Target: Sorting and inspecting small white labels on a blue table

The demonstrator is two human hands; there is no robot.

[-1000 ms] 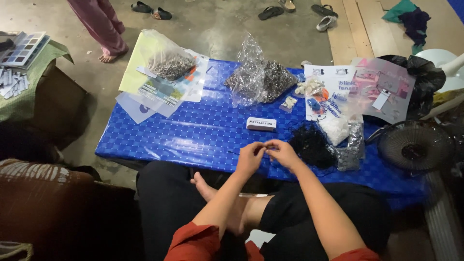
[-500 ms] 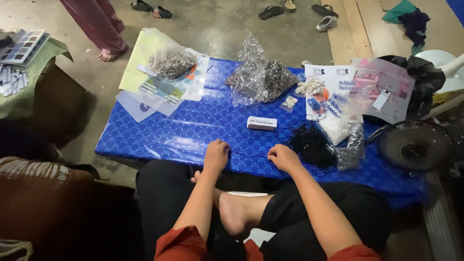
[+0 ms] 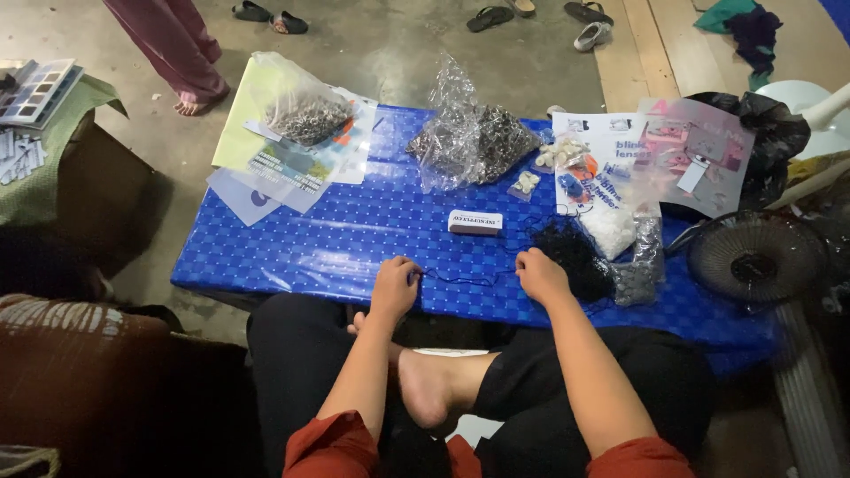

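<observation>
Left hand [image 3: 396,285]: fingers curled and pressed together, pinching one end of a thin black cord [image 3: 465,279]. Right hand [image 3: 540,274]: closed likewise, pinching the other end. The cord runs between the two hands, lying in a shallow wavy line on the near edge of the blue checked table cover [image 3: 354,239].

Touching the right hand on its right: a dark tangle of black cord [image 3: 575,261]. Beside that, further right: a small clear bag of grey pieces [image 3: 639,270].

Just beyond the cord, mid-table: a small white oblong box [image 3: 475,221].

Far centre: a crumpled clear plastic bag of small metal rings [image 3: 474,142]. Far left: a second clear bag of similar rings [image 3: 305,115], resting on printed sheets.

Far right: printed paper packets [image 3: 655,142], small bags of pale beads [image 3: 562,155], a black plastic bag [image 3: 770,128].

Right of the table, off its edge: a round black fan grille [image 3: 757,261].

Floor beyond the table: sandals, and the legs of another person in pink trousers [image 3: 173,44].
</observation>
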